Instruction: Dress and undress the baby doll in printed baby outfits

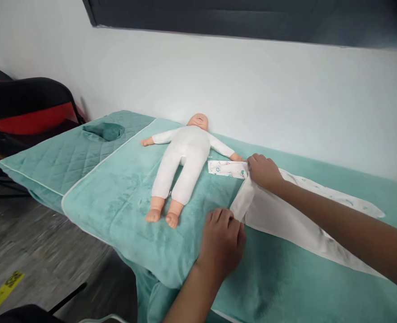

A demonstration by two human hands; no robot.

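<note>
Cloth [275, 220] lies on the green cover [111, 202] beside the doll [191, 148], looking only partly laid out, its folds not yet flat. Left hand [222, 240] and right hand [264, 172] both curl closed, gripping its doll-side end.

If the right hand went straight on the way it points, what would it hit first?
Likely the doll's nearer hand, just beyond the right hand; depth is unclear, so it might pass above.

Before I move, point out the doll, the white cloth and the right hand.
Doll [193, 142]: head view, on its torso.
White cloth [281, 215]: head view, on its plain part below the right forearm.
Right hand [263, 171]: head view, on its back.
</note>
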